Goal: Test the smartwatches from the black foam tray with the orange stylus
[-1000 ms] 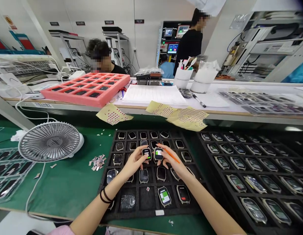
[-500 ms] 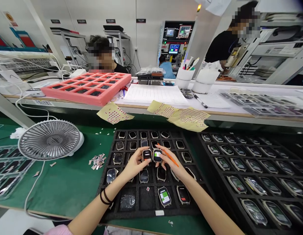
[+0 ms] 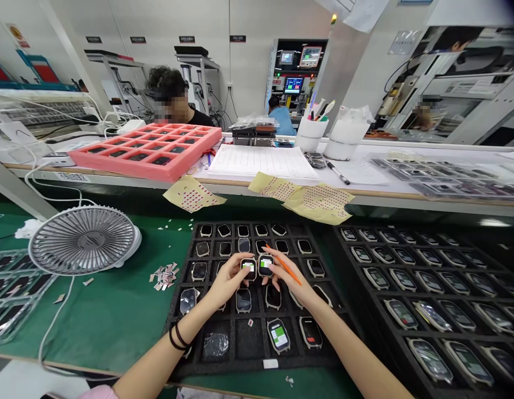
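Observation:
My left hand (image 3: 230, 280) grips one smartwatch (image 3: 249, 268) without a strap, its thumb over the lit green and white screen. A second smartwatch (image 3: 265, 265), also lit green and white, is in my right hand (image 3: 286, 276), close beside the first. An orange stick-like tool (image 3: 288, 268), perhaps a pen or tweezers, lies across my right fingers. Both hands are above a black foam tray (image 3: 248, 339) whose compartments hold more watches. In its front row one watch (image 3: 278, 336) shows green and another watch (image 3: 310, 332) shows red.
A second black tray (image 3: 377, 302) of watches stands at the right. Left are a grey fan (image 3: 92, 238), small scraps (image 3: 164, 276) and a clear tray (image 3: 15, 293). Along the shelf sit a pink foam tray (image 3: 173, 172), papers (image 3: 260, 160) and white cups (image 3: 311, 133). Yellow sticker sheets (image 3: 319, 202) hang off its edge.
The left watch's screen has gone from dark with a red patch to green and white. Both hands stay nearly in place. At the upper right, a co-worker has shifted behind the equipment.

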`<action>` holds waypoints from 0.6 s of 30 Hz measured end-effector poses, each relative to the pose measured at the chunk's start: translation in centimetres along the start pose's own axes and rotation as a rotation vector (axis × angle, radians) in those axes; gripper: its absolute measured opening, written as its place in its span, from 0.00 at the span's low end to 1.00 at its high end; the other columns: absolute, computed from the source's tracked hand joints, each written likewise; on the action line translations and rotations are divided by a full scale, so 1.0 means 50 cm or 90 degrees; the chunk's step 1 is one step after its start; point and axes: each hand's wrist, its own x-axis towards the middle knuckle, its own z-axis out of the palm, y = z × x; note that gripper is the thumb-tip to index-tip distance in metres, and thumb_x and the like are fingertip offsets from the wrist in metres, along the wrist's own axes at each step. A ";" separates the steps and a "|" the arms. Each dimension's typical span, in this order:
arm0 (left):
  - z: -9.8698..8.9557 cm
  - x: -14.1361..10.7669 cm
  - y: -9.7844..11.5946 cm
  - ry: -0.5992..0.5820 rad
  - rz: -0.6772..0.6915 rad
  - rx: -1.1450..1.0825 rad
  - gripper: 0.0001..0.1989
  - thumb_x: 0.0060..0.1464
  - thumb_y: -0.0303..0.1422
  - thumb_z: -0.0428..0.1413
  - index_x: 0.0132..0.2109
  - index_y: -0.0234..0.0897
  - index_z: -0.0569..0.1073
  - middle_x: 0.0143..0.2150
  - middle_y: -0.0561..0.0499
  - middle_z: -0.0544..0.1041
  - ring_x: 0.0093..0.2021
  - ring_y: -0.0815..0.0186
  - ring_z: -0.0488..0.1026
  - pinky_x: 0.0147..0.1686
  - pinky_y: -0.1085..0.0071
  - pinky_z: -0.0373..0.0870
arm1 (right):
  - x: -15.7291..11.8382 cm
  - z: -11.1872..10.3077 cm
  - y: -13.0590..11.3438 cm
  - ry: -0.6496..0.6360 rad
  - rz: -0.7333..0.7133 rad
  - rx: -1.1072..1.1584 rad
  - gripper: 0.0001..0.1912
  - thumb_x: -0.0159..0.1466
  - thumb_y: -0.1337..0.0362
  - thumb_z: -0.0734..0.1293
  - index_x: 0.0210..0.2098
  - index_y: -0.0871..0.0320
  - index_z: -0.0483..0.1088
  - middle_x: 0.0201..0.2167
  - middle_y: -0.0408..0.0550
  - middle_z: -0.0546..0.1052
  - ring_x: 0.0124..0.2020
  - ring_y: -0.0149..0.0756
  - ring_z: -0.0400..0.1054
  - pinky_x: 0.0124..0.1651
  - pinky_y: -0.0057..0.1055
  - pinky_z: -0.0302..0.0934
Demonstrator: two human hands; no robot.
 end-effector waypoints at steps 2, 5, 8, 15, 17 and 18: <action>-0.002 0.001 -0.001 0.008 -0.012 0.005 0.18 0.57 0.43 0.51 0.48 0.36 0.70 0.35 0.51 0.72 0.23 0.73 0.66 0.20 0.77 0.60 | 0.000 0.000 0.001 -0.001 0.001 -0.003 0.22 0.65 0.60 0.62 0.58 0.51 0.60 0.41 0.50 0.71 0.29 0.34 0.73 0.19 0.24 0.58; -0.005 0.001 -0.002 0.019 -0.021 0.011 0.18 0.58 0.44 0.50 0.48 0.36 0.70 0.33 0.52 0.71 0.22 0.72 0.68 0.19 0.77 0.60 | 0.000 0.000 0.000 -0.005 0.002 -0.008 0.22 0.65 0.60 0.62 0.58 0.51 0.60 0.41 0.50 0.71 0.29 0.33 0.72 0.19 0.24 0.58; -0.006 0.001 -0.002 0.012 -0.021 0.001 0.19 0.57 0.44 0.51 0.49 0.36 0.70 0.33 0.52 0.71 0.23 0.72 0.68 0.19 0.77 0.60 | 0.000 0.000 -0.002 -0.006 -0.005 -0.018 0.23 0.65 0.60 0.62 0.58 0.51 0.60 0.41 0.50 0.71 0.28 0.32 0.72 0.20 0.24 0.59; 0.001 -0.001 0.000 -0.010 0.000 -0.020 0.20 0.52 0.43 0.57 0.49 0.37 0.68 0.41 0.48 0.73 0.27 0.72 0.66 0.22 0.77 0.63 | -0.001 0.004 -0.009 0.009 0.010 -0.001 0.22 0.65 0.59 0.62 0.57 0.51 0.61 0.41 0.50 0.71 0.29 0.33 0.72 0.19 0.24 0.58; 0.003 -0.002 0.000 -0.005 0.006 -0.017 0.20 0.51 0.43 0.58 0.48 0.37 0.68 0.42 0.48 0.73 0.30 0.70 0.66 0.24 0.76 0.65 | -0.001 0.006 -0.010 0.010 0.015 0.004 0.22 0.65 0.59 0.62 0.58 0.52 0.61 0.39 0.50 0.71 0.28 0.33 0.72 0.19 0.24 0.57; 0.003 -0.002 0.001 -0.002 0.008 -0.015 0.20 0.51 0.43 0.58 0.48 0.37 0.68 0.42 0.48 0.73 0.30 0.70 0.66 0.25 0.76 0.65 | -0.001 0.006 -0.010 0.010 0.015 0.006 0.22 0.64 0.59 0.62 0.58 0.52 0.61 0.39 0.49 0.72 0.28 0.33 0.73 0.19 0.24 0.57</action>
